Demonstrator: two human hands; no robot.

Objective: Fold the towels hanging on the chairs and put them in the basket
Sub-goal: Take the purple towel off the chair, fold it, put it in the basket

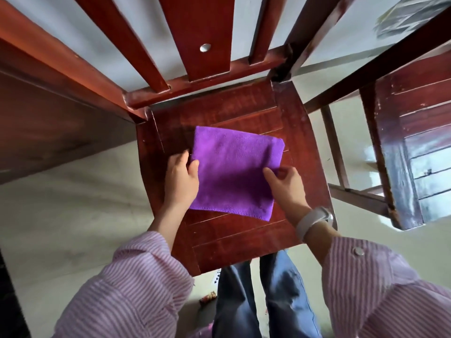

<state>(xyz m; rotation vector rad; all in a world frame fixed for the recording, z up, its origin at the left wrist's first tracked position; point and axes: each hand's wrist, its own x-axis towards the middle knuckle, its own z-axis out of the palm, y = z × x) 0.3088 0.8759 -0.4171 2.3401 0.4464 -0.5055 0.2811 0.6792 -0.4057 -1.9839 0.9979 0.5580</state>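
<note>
towel (pixel 234 172): purple, folded to a rough square, lying flat on the seat (pixel 244 235) of a red-brown wooden chair, about mid-seat. stitched hem shows along the near edge; the far edge looks rounded, probably a fold.

left hand (pixel 181 178): at the towel's left edge, thumb on top of the cloth, other fingers curled at or under the edge — reads as a pinch on that edge. right hand (pixel 286 185): at the right edge, thumb over the cloth, fingers hidden past the edge; also a pinch, as far as can be seen. pale band on the right wrist.

handling, judged: microfibre-type cloth, light, soft, no stiffness of its own. layers will sag and slide apart if lifted by one corner. not fragile, not slippery; the pile should grip skin well.

where to hold: both side edges through all layers, as now, or slide a flat palm beneath and carry it level.

basket not in view.
</note>
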